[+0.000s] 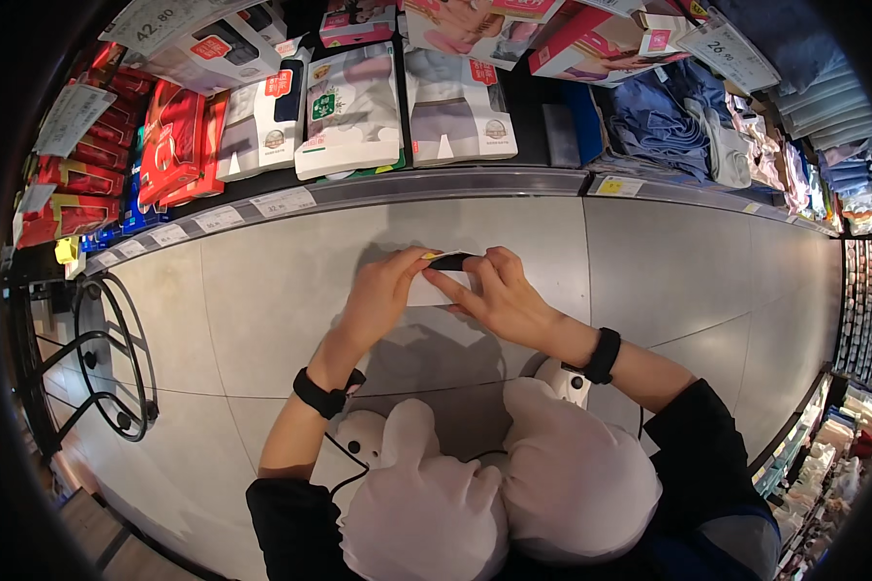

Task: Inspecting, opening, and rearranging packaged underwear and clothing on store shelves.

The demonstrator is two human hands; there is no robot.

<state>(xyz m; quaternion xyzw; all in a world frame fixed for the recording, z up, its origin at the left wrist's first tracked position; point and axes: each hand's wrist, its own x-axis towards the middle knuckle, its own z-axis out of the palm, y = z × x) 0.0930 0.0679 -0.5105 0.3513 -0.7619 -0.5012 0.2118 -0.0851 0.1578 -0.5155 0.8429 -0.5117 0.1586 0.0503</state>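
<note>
In front of the lower shelf, a small white carton or packet [425,293] is held between both hands above the floor. Its top edge shows a dark strip [447,262] and a bit of yellow; whether the dark part is the inside or the contents is unclear. My left hand [385,290] grips the left end, thumb near the top edge. At the other end, my right hand [505,298] pinches the top edge, and one finger lies across the white face. A black band circles each wrist.
Boxed underwear [461,109] and red packs [173,141] line the shelf ahead, behind a rail [436,185] with price tags. Folded blue garments [665,120] sit further right. A black metal frame [109,363] stands left on the tiled floor [276,290]. My pale-clothed knees [581,479] are below.
</note>
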